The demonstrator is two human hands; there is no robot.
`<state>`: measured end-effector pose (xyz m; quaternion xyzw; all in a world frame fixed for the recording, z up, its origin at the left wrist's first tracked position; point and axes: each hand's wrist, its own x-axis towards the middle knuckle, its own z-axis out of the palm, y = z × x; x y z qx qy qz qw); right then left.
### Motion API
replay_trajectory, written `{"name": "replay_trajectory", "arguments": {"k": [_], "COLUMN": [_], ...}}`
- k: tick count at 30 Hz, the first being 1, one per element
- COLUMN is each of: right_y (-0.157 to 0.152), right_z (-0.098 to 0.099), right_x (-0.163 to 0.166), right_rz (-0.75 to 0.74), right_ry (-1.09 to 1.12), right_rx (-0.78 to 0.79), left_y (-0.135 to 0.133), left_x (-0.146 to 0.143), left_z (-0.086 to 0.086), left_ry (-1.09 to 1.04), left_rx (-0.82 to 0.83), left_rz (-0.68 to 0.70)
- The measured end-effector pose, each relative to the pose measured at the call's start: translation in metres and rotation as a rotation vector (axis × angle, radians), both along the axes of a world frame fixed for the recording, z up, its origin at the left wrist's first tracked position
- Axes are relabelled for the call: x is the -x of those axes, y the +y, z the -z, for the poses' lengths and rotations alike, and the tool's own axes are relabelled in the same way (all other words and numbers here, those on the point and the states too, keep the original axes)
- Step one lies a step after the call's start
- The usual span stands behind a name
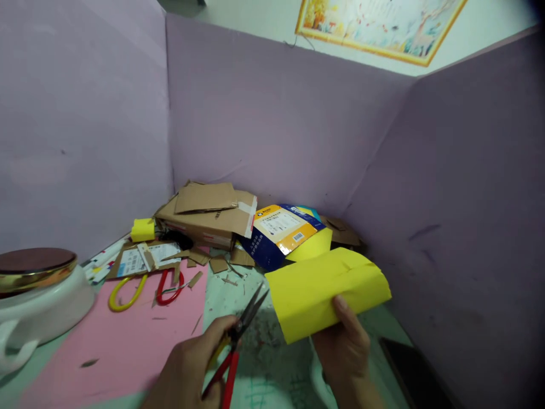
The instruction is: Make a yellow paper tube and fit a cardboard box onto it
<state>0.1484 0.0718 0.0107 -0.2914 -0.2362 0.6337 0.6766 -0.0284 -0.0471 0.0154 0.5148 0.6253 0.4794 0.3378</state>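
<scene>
My left hand point(200, 358) is closed around a pair of scissors point(238, 335) with one red and one yellow handle. Their blades are slightly parted and point up and to the right, just left of the yellow paper's edge. A sheet of yellow paper point(323, 284), bent into a loose curve, is held up by my right hand point(346, 346). The right thumb lies on the paper's front face, while the other fingers are hidden behind it. Between the blades I see nothing.
A cardboard box point(200, 218) stands at the back, beside a blue and orange printed carton point(281, 227). Brown scraps point(219, 264) and red-handled scissors point(170, 289) with a yellow loop nearby lie on a pink sheet point(128, 352). A white pot point(46, 307) stands left; a dark flat object point(409, 369) lies right.
</scene>
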Motion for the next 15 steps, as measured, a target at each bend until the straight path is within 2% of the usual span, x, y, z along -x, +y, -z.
{"name": "replay_trajectory", "arguments": {"k": [2,4,7,9,12,15], "right_y": [0.005,0.009,0.012,0.014,0.013,0.012], "right_z": [-0.002,-0.002,-0.001,-0.001,0.000,0.001], "right_x": [-0.005,-0.008,-0.010,-0.010,-0.008,-0.005], "right_rz": [0.007,0.033,0.051,0.040,0.032,0.058], "right_ry": [-0.006,0.006,0.041,0.055,0.066,0.055], "right_rx": [-0.032,-0.033,0.008,0.036,0.060,0.048], "left_y": [0.008,0.018,0.030,0.033,0.029,0.021], "left_x": [0.005,0.008,0.012,0.015,0.019,0.021], "left_z": [-0.008,-0.010,-0.003,0.004,0.010,0.007], "left_ry": [0.037,-0.022,-0.161,-0.186,-0.030,0.105], "left_rx": [0.037,0.118,0.119,0.102,0.077,0.007], "left_rz": [0.045,0.079,0.148,0.139,0.136,0.200]}}
